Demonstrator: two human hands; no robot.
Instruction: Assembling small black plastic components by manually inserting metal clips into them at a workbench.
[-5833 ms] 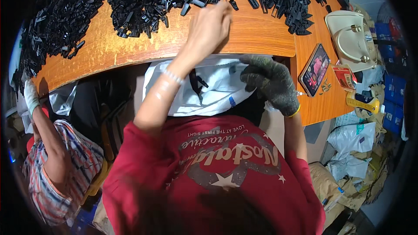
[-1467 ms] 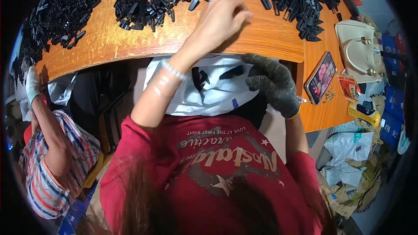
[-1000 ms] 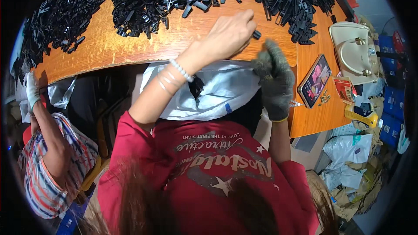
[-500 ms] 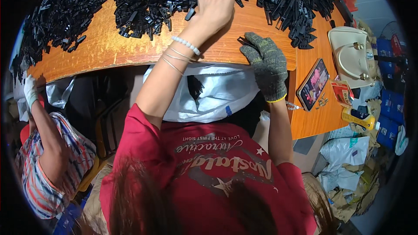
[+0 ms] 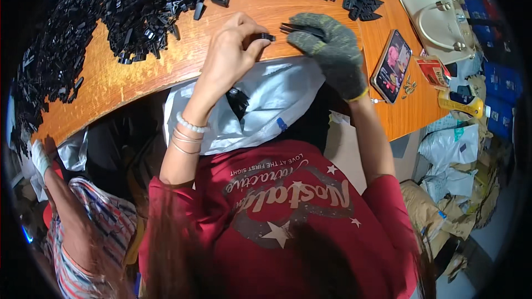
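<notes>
Over the table's front edge, my bare left hand (image 5: 230, 50) pinches a small black plastic piece (image 5: 267, 37) between thumb and fingers. Just to its right, my right hand (image 5: 337, 50), in a dark grey knit glove, grips a longer, slim black plastic piece (image 5: 296, 29) that points left toward the other one. A small gap separates the two pieces. Beyond my hands lies a large heap of similar black plastic pieces (image 5: 138, 19). Below them, at the table edge, hangs an open white sack (image 5: 277, 94) with some black pieces (image 5: 238, 102) showing inside.
On the right of the wooden table (image 5: 183, 58) lie a phone (image 5: 392, 66), a cream handbag (image 5: 432, 19), a red packet (image 5: 432, 72) and a yellow bottle (image 5: 460, 103). At the left, a co-worker's gloved hand (image 5: 40, 158) is by the heap's edge.
My left hand has drawn back from the heap toward my right hand and now pinches a small black piece. The right hand still holds its slim piece. The whole view has shifted slightly.
</notes>
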